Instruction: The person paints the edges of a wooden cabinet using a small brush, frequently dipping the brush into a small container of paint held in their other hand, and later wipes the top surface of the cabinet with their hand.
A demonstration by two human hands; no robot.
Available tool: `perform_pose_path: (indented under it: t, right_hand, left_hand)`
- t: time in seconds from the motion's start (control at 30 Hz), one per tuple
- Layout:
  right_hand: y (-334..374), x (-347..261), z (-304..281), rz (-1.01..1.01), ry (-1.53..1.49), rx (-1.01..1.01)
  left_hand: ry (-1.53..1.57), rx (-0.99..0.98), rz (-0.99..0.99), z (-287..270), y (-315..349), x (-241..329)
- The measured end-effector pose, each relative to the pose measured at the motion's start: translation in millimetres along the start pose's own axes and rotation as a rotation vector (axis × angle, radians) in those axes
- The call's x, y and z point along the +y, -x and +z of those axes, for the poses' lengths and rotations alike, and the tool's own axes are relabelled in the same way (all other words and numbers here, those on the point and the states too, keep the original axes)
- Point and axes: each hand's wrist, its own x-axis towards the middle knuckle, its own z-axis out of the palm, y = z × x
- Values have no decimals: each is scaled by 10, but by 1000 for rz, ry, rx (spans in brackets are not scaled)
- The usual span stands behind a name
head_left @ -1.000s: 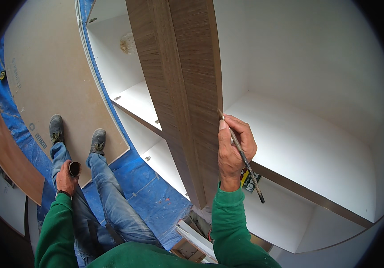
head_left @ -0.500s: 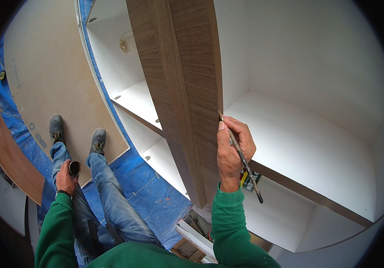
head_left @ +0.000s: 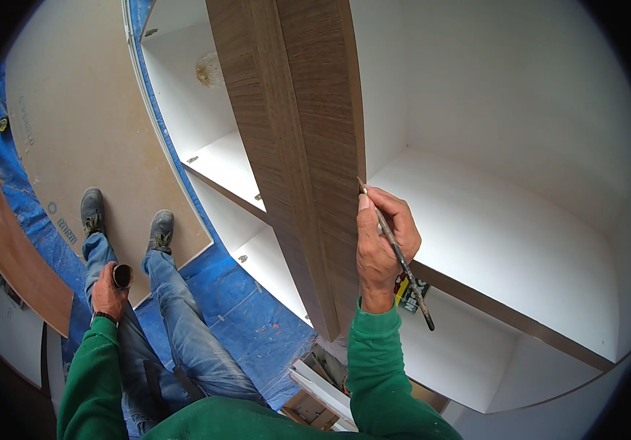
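— Holding what with the right hand (head_left: 375,257)?

— Gripping a thin paintbrush (head_left: 412,287), right of centre in the frame, pinched firmly between thumb and bent fingers.

— Pointing it which way?

— Slanting it from upper left to lower right, with the tip at the right edge of a brown wood-grain panel (head_left: 326,147). Too fine there to tell touching from a narrow gap. Sticking out below the hand at the dark handle end, near a yellow-and-dark packet (head_left: 411,296) partly hidden by the wrist.

— And holding what with the left hand (head_left: 108,293)?

— Clasping a small dark pot (head_left: 122,276) at lower left of the frame, with fingers curled around its side. Open at the top; too dark inside to make out any contents.

— Hands together or apart?

— Well apart, with jeans (head_left: 183,315), a blue sheet (head_left: 257,323) and the lower part of the panel in between.

— Standing on what?

— On a pale brown board (head_left: 88,95) at left, in dark shoes (head_left: 161,231).

— And next to the brush?

— White shelving (head_left: 491,220), filling the right of the frame.
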Motion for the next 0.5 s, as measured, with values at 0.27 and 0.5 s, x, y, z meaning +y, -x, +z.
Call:
perform_pose_path:
  t: [0.27,0.5]
  right_hand:
    - [25,-6,-56,-2,57,-21]
    - [9,17,-18,18,22,-9]
  left_hand:
    - [6,21,5,30,4,-38]
    - [7,17,4,29,17,-29]
